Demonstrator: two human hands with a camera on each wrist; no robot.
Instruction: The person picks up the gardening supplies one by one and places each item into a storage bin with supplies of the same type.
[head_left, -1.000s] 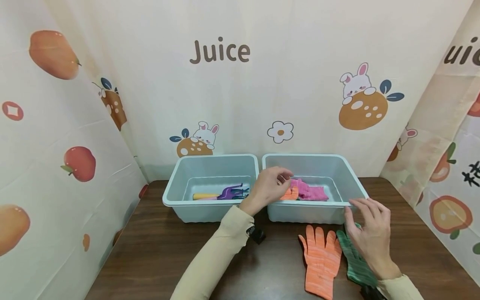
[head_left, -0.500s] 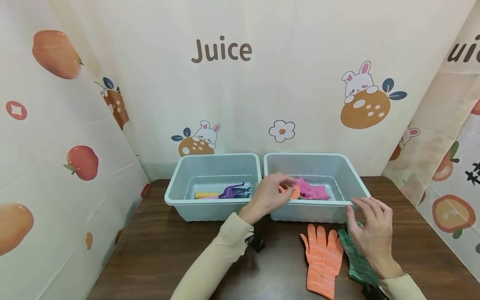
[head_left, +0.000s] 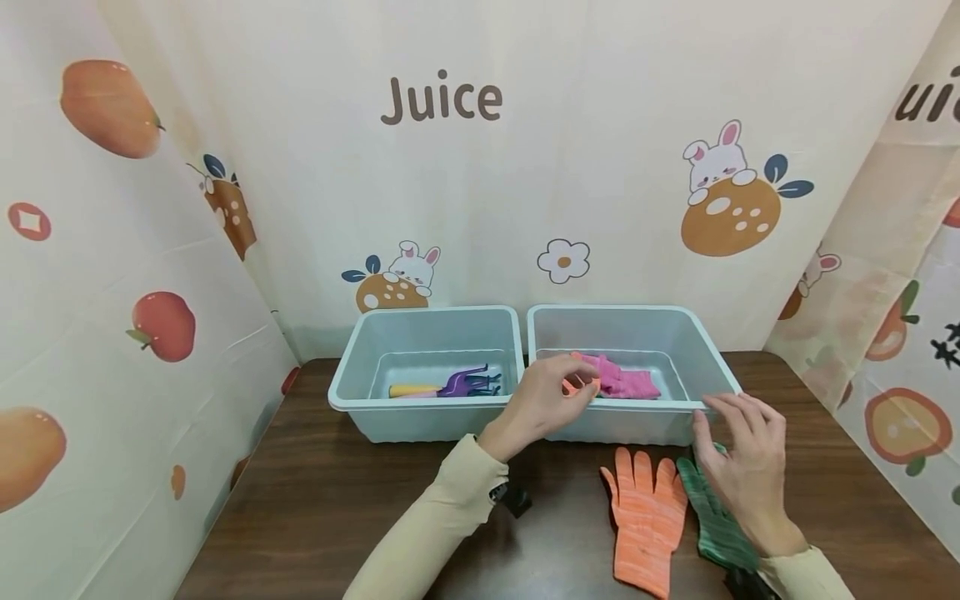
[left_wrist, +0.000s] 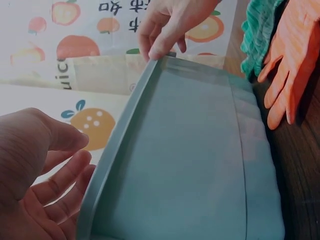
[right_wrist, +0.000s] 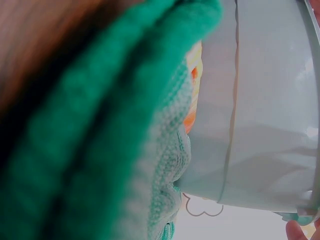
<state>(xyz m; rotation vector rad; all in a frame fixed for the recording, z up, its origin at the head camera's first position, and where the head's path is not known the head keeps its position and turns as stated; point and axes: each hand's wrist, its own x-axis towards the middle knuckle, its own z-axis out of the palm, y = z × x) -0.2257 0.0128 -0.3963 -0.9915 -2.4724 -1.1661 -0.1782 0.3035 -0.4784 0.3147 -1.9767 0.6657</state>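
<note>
While the left bin [head_left: 420,425] sits just as it was, its yellow handle [head_left: 408,390] and purple fork [head_left: 459,383] at nine o'clock from the action, it's the left hand [head_left: 542,396] that has shifted! Over the last second it has dipped lower into the near-left corner of the right bin [head_left: 622,430], fingers now down over the orange cloth [head_left: 568,387]. I'd call that progress from hovering to close work among the cloths, with no lift showing so far. Thumb and fingers are loosely curved and apart, nothing visible between them in the left wrist view; whether they touch the cloth, I can't tell. That orange cloth is right there, about three o'clock and partly hidden behind the fingers, and the pink cloth [head_left: 633,383] lies beyond it in the same direction.

On to the surface [head_left: 300,500]: the orange glove [head_left: 648,525] lies flat, fingers toward twelve, around five o'clock from the left hand. Next, the green glove [head_left: 712,521], partly covered, at seven o'clock from the right hand [head_left: 746,458]. And that right hand hasn't budged, thumb and fingers pinching the bin's near-right rim!
</note>
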